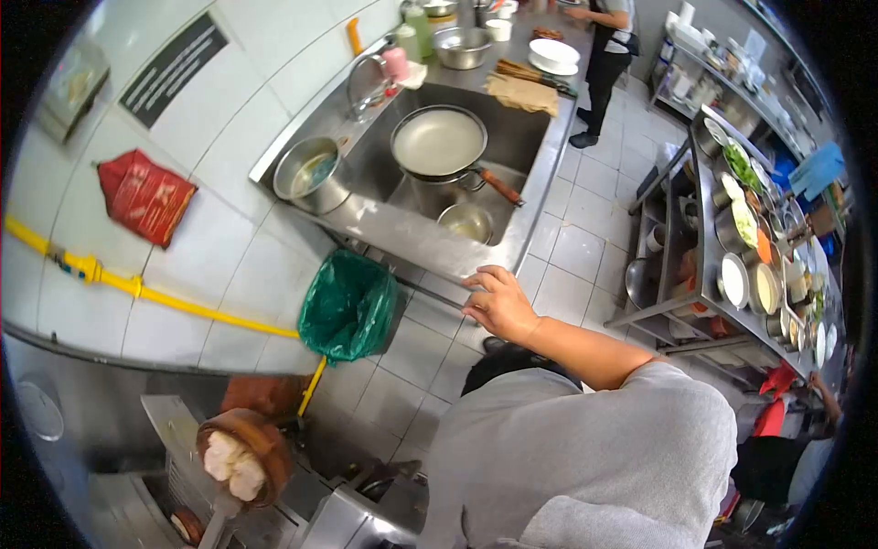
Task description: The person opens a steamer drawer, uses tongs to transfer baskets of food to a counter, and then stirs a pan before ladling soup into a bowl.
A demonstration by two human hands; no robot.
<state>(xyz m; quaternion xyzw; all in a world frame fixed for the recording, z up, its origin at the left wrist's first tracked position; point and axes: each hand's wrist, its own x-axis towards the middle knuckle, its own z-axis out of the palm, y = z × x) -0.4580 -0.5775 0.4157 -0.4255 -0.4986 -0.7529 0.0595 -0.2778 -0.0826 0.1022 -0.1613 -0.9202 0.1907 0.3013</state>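
Note:
My right hand (500, 303) reaches across in front of my body, close to the front edge of the steel sink counter in this view. Its fingers are loosely bent and apart, with nothing in them. Beyond it lies the sink (523, 151), with a pale round pan (440, 142) that has a wooden handle (501, 188). Lower in the sink is a small metal bowl (465, 222). A steel pot (312, 175) with something bluish inside stands on the counter's left part. My left hand is out of view.
A green-lined bin (347, 305) stands below the sink. At lower left, a brown pot (240, 456) holds white pieces. A steel prep table (704, 274) with food containers is on the right. A person (605, 64) stands at the counter's far end; another (777, 457) is at lower right.

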